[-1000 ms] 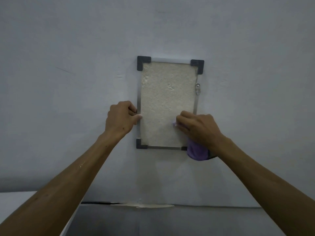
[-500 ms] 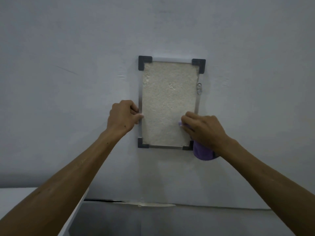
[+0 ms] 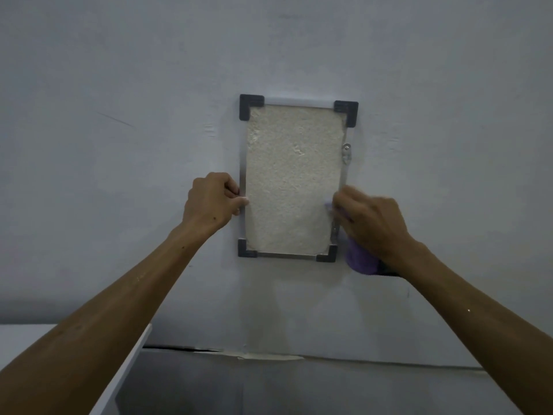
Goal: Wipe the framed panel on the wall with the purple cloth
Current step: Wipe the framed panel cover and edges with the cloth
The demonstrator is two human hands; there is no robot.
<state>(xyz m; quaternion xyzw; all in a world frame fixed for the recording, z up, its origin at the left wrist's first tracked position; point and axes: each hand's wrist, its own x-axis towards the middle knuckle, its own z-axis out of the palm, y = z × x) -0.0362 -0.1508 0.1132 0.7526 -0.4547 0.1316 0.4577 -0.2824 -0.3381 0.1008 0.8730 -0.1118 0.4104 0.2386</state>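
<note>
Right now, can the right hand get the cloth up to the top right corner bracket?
Probably yes. The right hand grips the purple cloth at the framed panel's right edge, and only a small metal latch lies between it and the top right corner bracket.

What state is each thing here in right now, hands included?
Panel: hung upright on the wall, held at its left edge.
Cloth: bunched in the right hand, against the panel's right edge.
Left hand: grips the frame.
Right hand: grips the cloth.
Clip: on the right rail.
</note>
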